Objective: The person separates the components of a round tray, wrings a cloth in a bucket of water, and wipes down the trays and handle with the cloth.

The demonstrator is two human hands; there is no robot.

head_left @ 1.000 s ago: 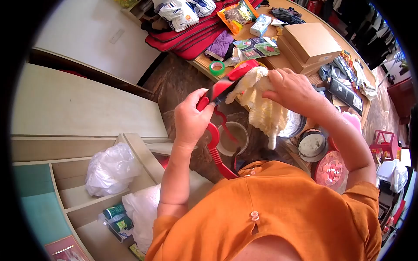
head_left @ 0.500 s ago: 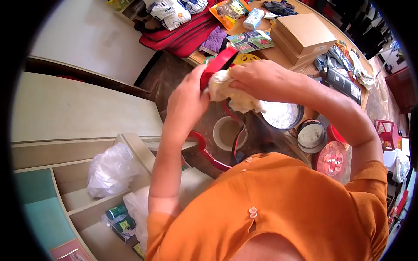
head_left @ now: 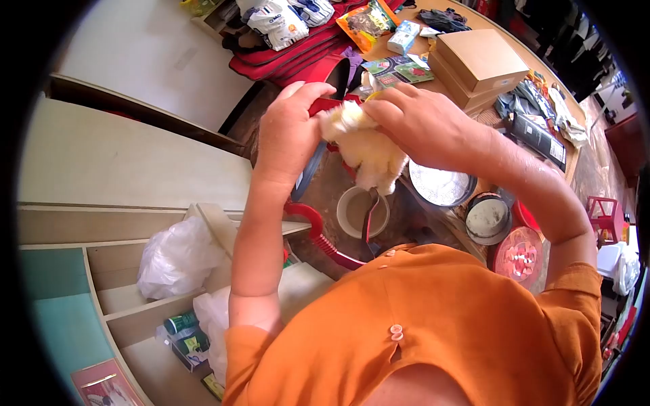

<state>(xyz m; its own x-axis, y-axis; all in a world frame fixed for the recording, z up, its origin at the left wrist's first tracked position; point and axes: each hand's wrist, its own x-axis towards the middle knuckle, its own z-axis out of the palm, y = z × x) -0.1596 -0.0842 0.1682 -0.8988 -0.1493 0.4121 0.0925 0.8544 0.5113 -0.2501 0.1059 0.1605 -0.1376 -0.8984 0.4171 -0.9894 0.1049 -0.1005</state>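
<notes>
Cloth (head_left: 374,154), pale and fluffy, hangs from the closed grip of the right hand (head_left: 428,128), its upper part against a red piece (head_left: 326,105) that the left hand (head_left: 291,139) clasps. Wiping seems the step in hand, which calls for two firm grips. Below, a curved red tube (head_left: 316,227) could snag the cloth, near a bucket (head_left: 341,220); farther off, cardboard boxes (head_left: 481,59) and an orange packet (head_left: 367,26) crowd the table (head_left: 420,47).

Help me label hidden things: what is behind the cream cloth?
Past its lower edge, a pale bucket shows; at its upper left, a red item in the left hand. Whatever lies directly behind the cloth is covered.
</notes>
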